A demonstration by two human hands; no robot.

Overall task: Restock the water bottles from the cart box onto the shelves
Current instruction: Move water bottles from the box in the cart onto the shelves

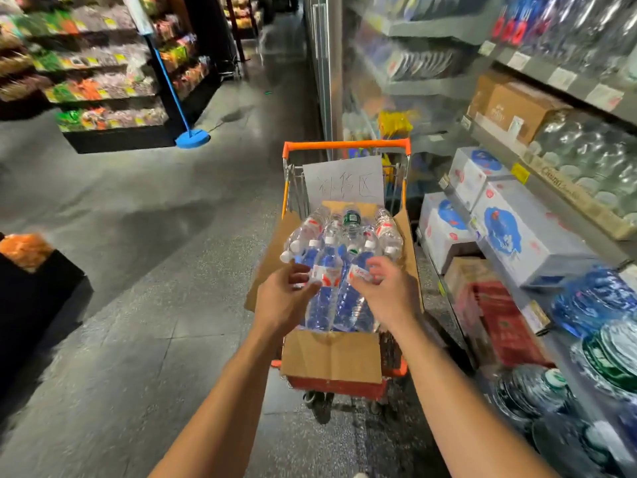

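Observation:
An open cardboard box [331,357] sits in an orange shopping cart [345,145] straight ahead. It holds several clear water bottles lying down, most with white caps and blue or red labels. My left hand [284,294] curls round one blue-labelled bottle [322,305] near its label. Beside it, my right hand [391,291] curls round a second blue-labelled bottle [352,305]. Both bottles still lie in the box. To the right of the cart runs the grey shelving [551,198].
A paper sign [344,182] stands at the cart's far end. The right shelves carry white cartons [517,236], brown boxes and large water jugs [586,301]. A blue mop [192,138] leans on snack racks at far left. A black display [34,291] stands at left.

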